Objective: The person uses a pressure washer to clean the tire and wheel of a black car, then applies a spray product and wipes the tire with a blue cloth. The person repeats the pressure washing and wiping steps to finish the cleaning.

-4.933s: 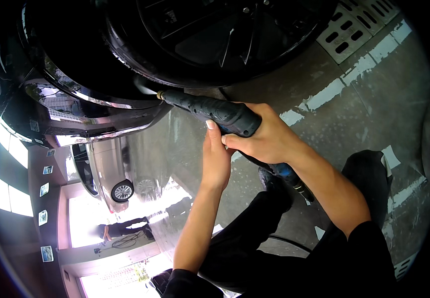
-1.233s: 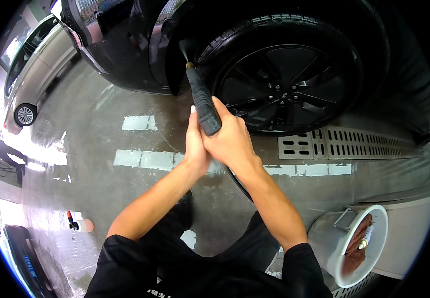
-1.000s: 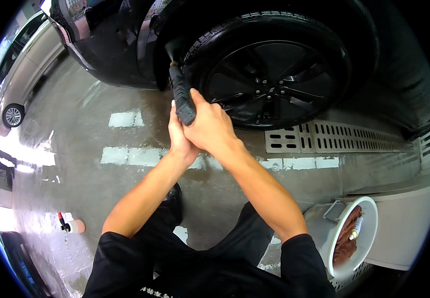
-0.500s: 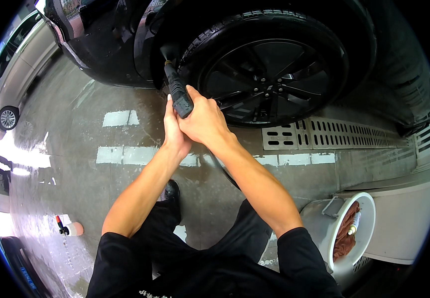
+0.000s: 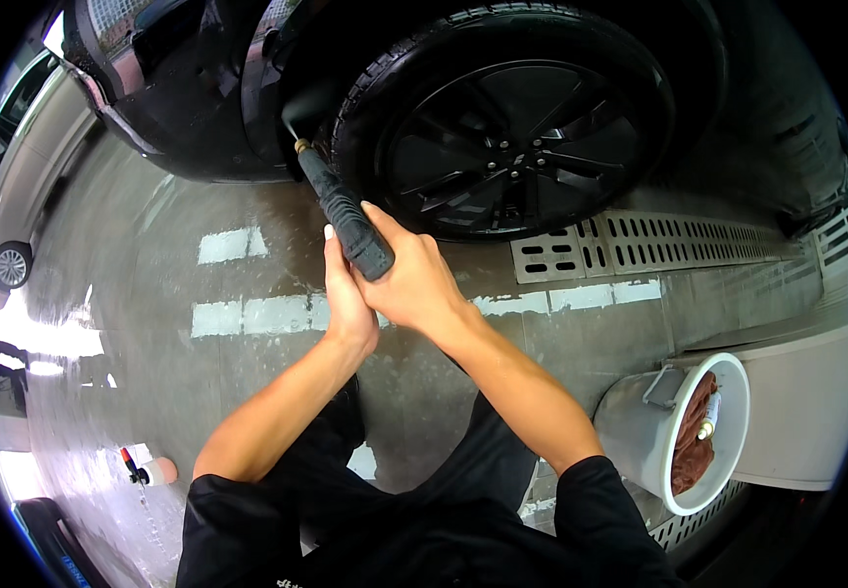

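Observation:
A black pressure washer gun [image 5: 346, 216] with a brass-coloured tip points away from me, up and to the left. From its tip a thin spray goes into the gap between the dark car body [image 5: 189, 113] and the tyre [image 5: 350, 127]. My right hand [image 5: 419, 279] is closed round the rear of the gun. Against its left side and underneath, my left hand [image 5: 349, 306] presses close, its fingers partly hidden. The black spoked wheel [image 5: 517, 147] stands just beyond my hands, looking wet.
A slotted metal drain cover [image 5: 684, 240] runs along the floor at right. Nearer me stands a grey bucket [image 5: 630, 441] holding brown cloth [image 5: 691, 465] and a white bottle. On the wet floor at left is a sprayer bottle [image 5: 157, 472]. A silver car [image 5: 42, 147] is parked far left.
The gun's tip has swung left and a little nearer me, with both hands shifted slightly back. The spray now lands further left, beside the tyre. My view has shifted a little.

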The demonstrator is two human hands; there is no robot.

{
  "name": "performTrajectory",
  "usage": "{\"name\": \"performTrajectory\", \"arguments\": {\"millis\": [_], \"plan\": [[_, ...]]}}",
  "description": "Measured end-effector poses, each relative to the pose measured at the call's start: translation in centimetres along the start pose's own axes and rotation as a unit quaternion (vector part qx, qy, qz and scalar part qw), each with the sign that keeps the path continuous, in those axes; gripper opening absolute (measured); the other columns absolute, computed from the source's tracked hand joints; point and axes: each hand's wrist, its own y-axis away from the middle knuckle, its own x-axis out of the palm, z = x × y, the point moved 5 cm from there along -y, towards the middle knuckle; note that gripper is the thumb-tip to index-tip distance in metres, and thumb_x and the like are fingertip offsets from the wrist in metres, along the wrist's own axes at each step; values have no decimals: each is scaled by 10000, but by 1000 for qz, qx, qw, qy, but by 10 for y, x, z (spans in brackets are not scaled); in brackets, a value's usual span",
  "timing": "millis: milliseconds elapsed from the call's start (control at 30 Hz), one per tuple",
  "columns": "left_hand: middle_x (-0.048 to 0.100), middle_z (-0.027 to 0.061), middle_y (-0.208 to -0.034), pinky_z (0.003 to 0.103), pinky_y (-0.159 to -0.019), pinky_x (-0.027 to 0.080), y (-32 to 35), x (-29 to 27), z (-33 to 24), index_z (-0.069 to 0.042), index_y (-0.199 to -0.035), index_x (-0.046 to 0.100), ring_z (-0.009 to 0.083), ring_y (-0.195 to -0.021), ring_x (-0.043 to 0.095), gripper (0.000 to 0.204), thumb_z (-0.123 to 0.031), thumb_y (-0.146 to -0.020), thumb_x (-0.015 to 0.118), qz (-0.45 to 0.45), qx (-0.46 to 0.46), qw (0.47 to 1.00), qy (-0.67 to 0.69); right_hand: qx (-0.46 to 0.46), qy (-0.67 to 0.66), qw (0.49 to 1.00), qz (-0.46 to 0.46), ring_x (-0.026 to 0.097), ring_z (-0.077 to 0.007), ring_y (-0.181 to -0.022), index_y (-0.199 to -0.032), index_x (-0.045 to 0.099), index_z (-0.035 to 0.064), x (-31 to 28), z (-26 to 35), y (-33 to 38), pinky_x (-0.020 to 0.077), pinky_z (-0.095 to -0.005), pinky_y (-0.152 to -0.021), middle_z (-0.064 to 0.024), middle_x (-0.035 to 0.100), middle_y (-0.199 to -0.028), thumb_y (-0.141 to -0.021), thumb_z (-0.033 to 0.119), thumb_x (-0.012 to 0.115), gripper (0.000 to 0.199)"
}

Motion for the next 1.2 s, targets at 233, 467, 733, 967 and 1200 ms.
{"name": "performTrajectory", "arguments": {"millis": [233, 467, 733, 967, 1200], "plan": [[652, 24, -1227, 374, -1035, 458, 5, 4, 6, -131, -1256, 609, 165, -1165, 604, 603, -627, -1077, 316, 17, 2, 999, -31, -6, -12, 1000, -24, 737, -447, -852, -1464, 495, -56, -6, -6, 8, 580, -467, -800, -287, 725, -891, -811, 199, 725, 738], [624, 22, -1318, 380, -1080, 414, 15, -11, 24, -144, -1333, 586, 167, -1245, 559, 615, -629, -1079, 307, -31, -36, 997, -59, 63, -40, 997, 10, 759, -294, -1002, -1452, 530, -30, 5, -28, 20, 558, -353, -880, -241, 749, -1056, -833, 156, 776, 692], [594, 16, -1381, 388, -1141, 332, 6, -15, 23, -139, -1399, 558, 157, -1303, 500, 641, -648, -1067, 352, -20, -61, 979, -194, 36, -128, 990, -45, 766, -324, -944, -1416, 578, 15, 1, -42, 23, 573, -380, -825, -228, 751, -981, -822, 161, 759, 639], [603, 6, -1194, 324, -1008, 409, -2, 9, 6, -135, -1319, 561, 111, -1115, 536, 512, -571, -1074, 449, 55, 40, 969, -237, 32, -251, 967, -37, 648, -119, -865, -1296, 644, -19, -19, -43, 16, 539, -292, -798, -69, 730, -987, -818, 95, 754, 504], [600, -6, -1179, 305, -962, 430, -13, 4, 13, -146, -1278, 567, 99, -1078, 547, 501, -586, -1074, 442, 38, 29, 971, -233, 67, -251, 965, -17, 639, -117, -835, -1263, 657, -13, -17, -50, 8, 539, -298, -773, -62, 720, -954, -804, 110, 757, 486]]}}
